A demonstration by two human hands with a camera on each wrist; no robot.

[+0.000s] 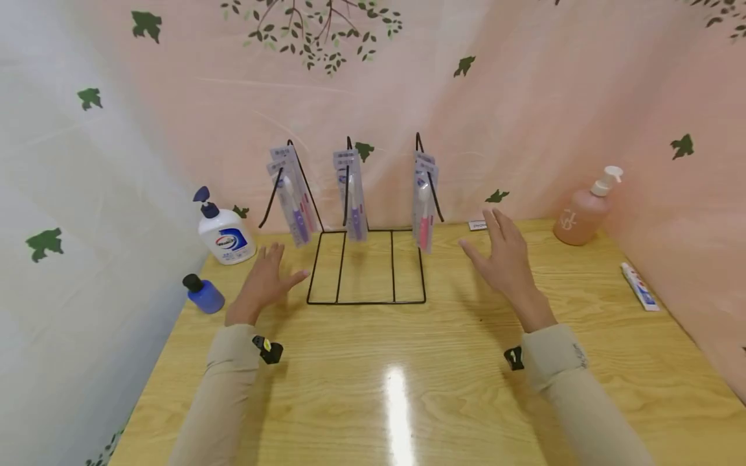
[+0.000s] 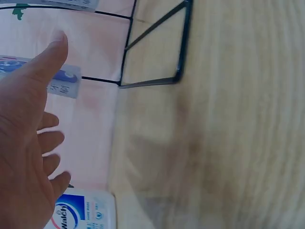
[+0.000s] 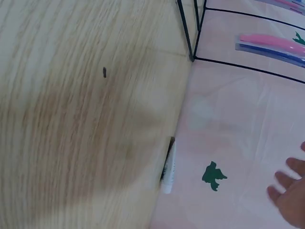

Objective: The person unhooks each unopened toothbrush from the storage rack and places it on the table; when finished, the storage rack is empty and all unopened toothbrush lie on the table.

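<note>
Blue bottle (image 1: 203,294) and hand-wash pump bottle (image 1: 223,232) sat far left on the wooden table (image 1: 373,382); left hand (image 1: 263,279) hovered fingers spread, gripping nothing, just beside the black wire rack (image 1: 366,272) with its hanging packaged toothbrushes (image 1: 353,194); right hand (image 1: 506,259) also loose and empty, right of the rack; pink pump bottle (image 1: 585,210) and toothpaste tube (image 1: 639,286) further right.

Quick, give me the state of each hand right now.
Left hand: open, fingers spread, holding nothing, beside the wire rack.
Right hand: open, fingers spread, holding nothing, above the table.
</note>
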